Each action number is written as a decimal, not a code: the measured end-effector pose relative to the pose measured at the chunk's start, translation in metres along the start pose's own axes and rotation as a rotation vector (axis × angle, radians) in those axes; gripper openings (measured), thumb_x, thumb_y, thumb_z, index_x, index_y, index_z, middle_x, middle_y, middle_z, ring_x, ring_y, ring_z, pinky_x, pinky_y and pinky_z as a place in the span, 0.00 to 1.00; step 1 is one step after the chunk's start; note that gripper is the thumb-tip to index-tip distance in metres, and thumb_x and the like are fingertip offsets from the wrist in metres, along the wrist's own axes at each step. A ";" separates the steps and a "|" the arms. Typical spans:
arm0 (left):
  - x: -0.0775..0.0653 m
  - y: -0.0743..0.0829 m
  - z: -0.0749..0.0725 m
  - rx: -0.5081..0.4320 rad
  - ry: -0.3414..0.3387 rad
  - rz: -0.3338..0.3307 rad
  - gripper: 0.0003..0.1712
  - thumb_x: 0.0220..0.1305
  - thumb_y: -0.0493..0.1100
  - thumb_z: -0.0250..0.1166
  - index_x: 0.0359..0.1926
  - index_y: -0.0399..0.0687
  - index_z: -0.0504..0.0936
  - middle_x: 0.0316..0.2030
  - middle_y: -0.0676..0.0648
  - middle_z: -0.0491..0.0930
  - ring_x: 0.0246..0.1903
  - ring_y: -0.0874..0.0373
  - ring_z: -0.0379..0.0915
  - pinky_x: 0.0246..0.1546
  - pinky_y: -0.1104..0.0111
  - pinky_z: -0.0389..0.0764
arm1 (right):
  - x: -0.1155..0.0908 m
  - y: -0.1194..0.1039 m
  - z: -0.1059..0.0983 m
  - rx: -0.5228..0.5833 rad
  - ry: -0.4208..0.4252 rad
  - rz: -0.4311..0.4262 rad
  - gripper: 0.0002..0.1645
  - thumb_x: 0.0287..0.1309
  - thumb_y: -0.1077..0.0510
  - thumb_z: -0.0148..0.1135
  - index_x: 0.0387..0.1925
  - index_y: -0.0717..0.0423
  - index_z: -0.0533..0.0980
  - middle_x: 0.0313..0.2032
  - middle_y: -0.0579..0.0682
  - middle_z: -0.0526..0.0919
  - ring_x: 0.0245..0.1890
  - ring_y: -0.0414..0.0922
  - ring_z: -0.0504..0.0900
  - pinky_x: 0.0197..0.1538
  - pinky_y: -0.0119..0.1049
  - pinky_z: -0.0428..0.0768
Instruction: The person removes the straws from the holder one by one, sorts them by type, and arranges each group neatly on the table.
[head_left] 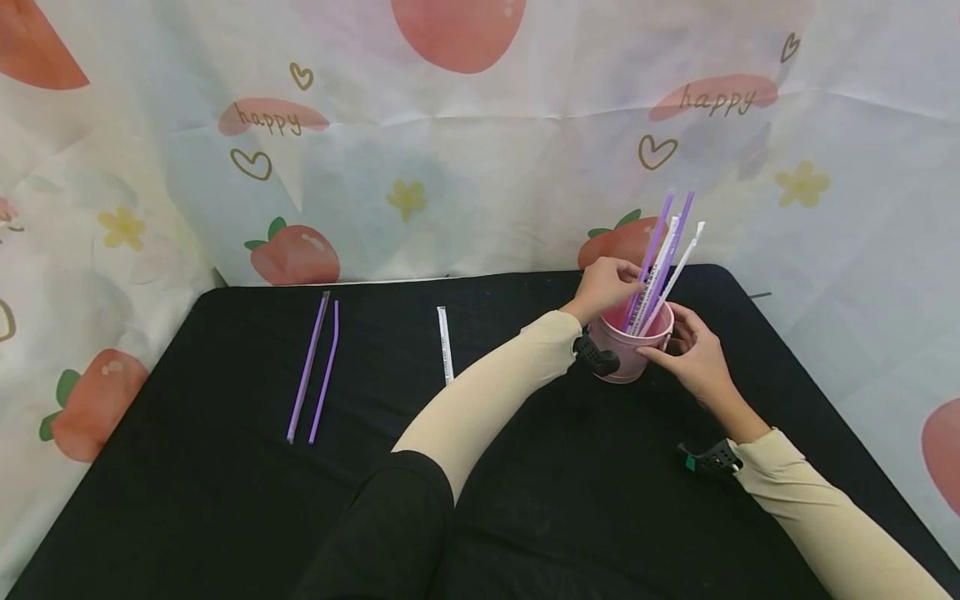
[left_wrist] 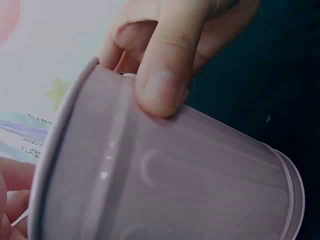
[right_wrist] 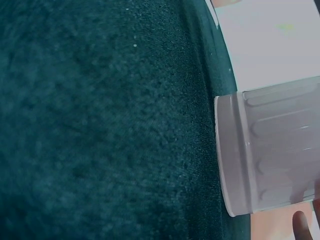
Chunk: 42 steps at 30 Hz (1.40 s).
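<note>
A pink bucket point(head_left: 618, 354) stands upright near the back right of the black table, with several straws point(head_left: 660, 267) leaning in it, some purple and some in white wrappers. Over its rim, my left hand point(head_left: 606, 287) pinches at the straws; which straw is between the fingers is hard to make out. My right hand point(head_left: 697, 354) grips the bucket's right side. In the left wrist view its thumb point(left_wrist: 162, 90) presses on the outside wall below the rim. The right wrist view shows the bucket's lower part point(right_wrist: 280, 145) and base, with fingertips at the edge.
Two purple straws point(head_left: 324, 375) lie side by side on the left of the table point(head_left: 187, 483). One white-wrapped straw point(head_left: 446, 342) lies mid-table, partly behind my left forearm. A printed curtain point(head_left: 495, 167) hangs right behind the table's back edge.
</note>
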<state>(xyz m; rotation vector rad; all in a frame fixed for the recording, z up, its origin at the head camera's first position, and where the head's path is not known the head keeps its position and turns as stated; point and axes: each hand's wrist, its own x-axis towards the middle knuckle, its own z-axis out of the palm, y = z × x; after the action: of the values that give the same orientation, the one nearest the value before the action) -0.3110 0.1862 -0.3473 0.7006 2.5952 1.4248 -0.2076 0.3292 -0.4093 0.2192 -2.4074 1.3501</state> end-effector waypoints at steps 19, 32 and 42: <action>-0.001 -0.005 -0.004 -0.043 0.139 0.095 0.12 0.62 0.40 0.63 0.46 0.42 0.83 0.36 0.48 0.87 0.33 0.66 0.83 0.30 0.86 0.76 | 0.000 0.002 0.000 0.004 0.013 0.003 0.42 0.47 0.69 0.69 0.64 0.65 0.61 0.49 0.29 0.69 0.47 0.18 0.69 0.45 0.08 0.69; -0.002 -0.005 -0.013 -0.224 0.190 0.089 0.14 0.65 0.37 0.59 0.51 0.39 0.79 0.40 0.43 0.85 0.31 0.59 0.85 0.29 0.83 0.80 | 0.001 0.002 0.001 -0.002 0.018 0.004 0.43 0.46 0.69 0.70 0.64 0.65 0.61 0.50 0.28 0.68 0.47 0.18 0.69 0.45 0.08 0.69; -0.001 -0.003 -0.027 -0.254 0.248 0.125 0.14 0.64 0.37 0.60 0.49 0.38 0.79 0.38 0.40 0.85 0.30 0.55 0.85 0.27 0.83 0.79 | 0.000 -0.008 0.001 0.009 0.017 0.004 0.42 0.46 0.72 0.68 0.63 0.69 0.61 0.49 0.29 0.69 0.46 0.19 0.70 0.44 0.08 0.70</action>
<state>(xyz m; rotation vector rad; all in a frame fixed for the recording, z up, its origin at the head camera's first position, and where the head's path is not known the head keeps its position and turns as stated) -0.3188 0.1635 -0.3347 0.7014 2.5083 1.9508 -0.2054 0.3240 -0.4041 0.2052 -2.3897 1.3592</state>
